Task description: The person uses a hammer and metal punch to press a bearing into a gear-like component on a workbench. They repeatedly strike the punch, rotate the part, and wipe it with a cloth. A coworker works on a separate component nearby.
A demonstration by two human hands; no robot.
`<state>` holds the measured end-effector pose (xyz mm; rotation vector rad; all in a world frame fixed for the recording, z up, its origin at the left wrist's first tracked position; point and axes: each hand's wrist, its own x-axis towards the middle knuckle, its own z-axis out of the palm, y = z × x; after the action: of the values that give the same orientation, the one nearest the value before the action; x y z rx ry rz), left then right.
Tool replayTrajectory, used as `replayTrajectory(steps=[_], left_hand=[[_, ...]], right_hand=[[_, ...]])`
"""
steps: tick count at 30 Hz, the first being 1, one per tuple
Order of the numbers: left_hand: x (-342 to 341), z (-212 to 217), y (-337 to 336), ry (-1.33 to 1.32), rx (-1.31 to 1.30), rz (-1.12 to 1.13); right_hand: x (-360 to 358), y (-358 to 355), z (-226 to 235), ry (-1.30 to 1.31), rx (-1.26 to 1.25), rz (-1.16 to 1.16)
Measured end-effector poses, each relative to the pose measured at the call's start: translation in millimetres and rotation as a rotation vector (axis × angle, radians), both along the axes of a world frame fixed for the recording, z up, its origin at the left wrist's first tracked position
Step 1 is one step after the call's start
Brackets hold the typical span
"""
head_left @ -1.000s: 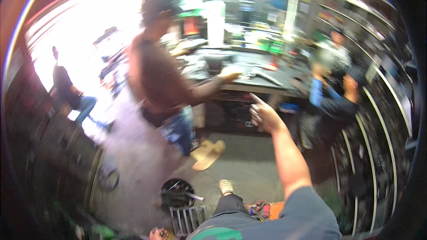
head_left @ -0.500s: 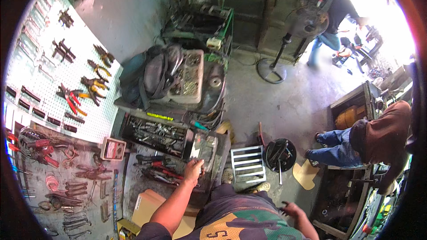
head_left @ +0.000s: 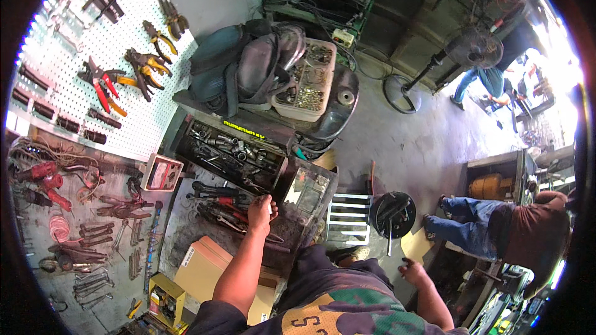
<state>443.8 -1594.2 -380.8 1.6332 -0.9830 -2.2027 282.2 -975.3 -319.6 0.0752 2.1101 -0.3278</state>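
Observation:
My left hand (head_left: 261, 216) is closed by the near right corner of an open tool drawer (head_left: 285, 175). A small whitish spot shows at its fingers; what it holds, if anything, I cannot make out. Sockets and wrenches (head_left: 233, 150) fill the drawer. Pliers and cutters with red and dark handles (head_left: 214, 195) lie just left of the hand. A worn flat panel (head_left: 307, 190) is to its right. My right hand (head_left: 415, 273) hangs at my right side, fingers curled, with a dark bit at the fingertips too small to name.
A slatted metal stool (head_left: 348, 215) and a round black pan (head_left: 393, 213) with tools stand ahead. A bent-over person (head_left: 481, 223) is at right, another (head_left: 490, 80) far right near a pedestal fan (head_left: 475, 48). A pegboard (head_left: 149, 74) with pliers and cardboard (head_left: 208, 267) are at left.
My left hand has moved off the flat panel to the drawer's near corner, its fingers now more closed. The right hand has risen a little. The whole view has shifted and tilted.

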Motion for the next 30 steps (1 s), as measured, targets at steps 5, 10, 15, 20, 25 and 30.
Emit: replayTrajectory(steps=[5,10,15,20,25,30], left_hand=[[20.0,-3.9,-7.0,0.075,0.013,0.032],[44.0,3.1,-17.7,0.047,0.073,0.062],[63.4,-6.5,-39.0,0.027,0.034,0.141],[64.4,-5.3,-58.0,0.028,0.038,0.174],[50.0,-3.7,-67.7,0.063,0.031,0.139],[42.1,-9.9,-62.9,0.001,0.046,-0.039]], right_hand=[[15.8,-37.8,-1.7,-0.148,0.097,0.170],[5.0,-69.6,18.5,-0.083,0.155,0.197],[-2.5,-93.7,29.7,-0.055,0.154,0.194],[0.1,-97.4,27.2,-0.010,0.084,0.217],[11.5,-101.8,35.6,-0.011,0.116,0.214],[32.4,-72.9,22.9,-0.013,0.142,0.169]])
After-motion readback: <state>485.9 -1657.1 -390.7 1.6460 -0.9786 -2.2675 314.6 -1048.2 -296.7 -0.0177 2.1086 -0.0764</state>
